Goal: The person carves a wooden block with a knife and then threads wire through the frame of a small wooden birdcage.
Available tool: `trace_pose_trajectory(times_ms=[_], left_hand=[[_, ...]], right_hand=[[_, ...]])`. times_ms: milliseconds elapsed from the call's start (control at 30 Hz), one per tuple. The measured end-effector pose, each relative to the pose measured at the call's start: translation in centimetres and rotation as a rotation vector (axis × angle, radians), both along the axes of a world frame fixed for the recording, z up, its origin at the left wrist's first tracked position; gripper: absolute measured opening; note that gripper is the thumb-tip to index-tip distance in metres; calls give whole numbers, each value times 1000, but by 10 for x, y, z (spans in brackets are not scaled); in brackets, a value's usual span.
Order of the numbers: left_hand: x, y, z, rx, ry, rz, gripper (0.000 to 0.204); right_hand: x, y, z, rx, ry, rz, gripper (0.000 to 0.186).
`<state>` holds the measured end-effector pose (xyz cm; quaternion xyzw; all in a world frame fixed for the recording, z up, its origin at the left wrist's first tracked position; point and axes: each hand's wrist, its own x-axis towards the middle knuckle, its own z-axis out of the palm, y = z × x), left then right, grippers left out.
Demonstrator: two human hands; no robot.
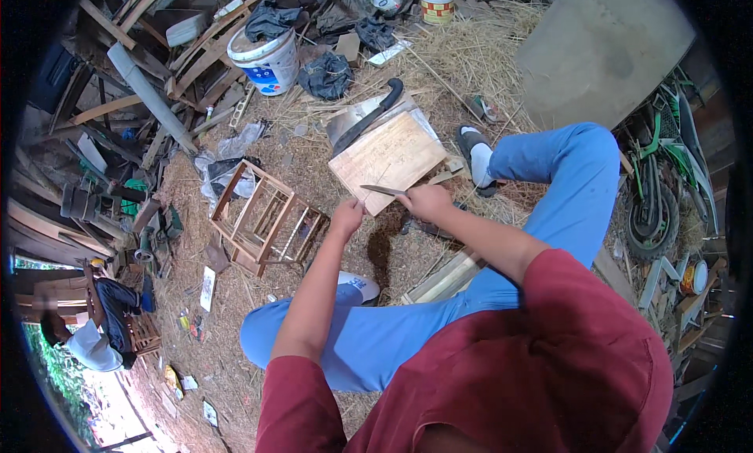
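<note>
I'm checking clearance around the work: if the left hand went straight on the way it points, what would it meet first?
Probably the near edge of the pale, flat wooden board, just ahead of the left hand; depth is unclear, so it might pass above.

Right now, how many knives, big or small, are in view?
2: a small knife in the right hand, over the pale board, and a large dark knife lying along that board's far edge. Others may be hidden.
</note>
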<state>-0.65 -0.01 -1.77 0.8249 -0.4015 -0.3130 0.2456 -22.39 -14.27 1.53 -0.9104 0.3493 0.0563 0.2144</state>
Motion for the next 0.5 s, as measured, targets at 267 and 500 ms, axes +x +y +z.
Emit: trace_pose_trajectory(times_ms=[267, 500], left_hand=[[11, 2, -12, -29, 10, -1, 28], [9, 9, -3, -47, 40, 37, 32]], right_hand=[[-1, 1, -2, 2, -42, -35, 62], [3, 5, -1, 36, -42, -68, 60]])
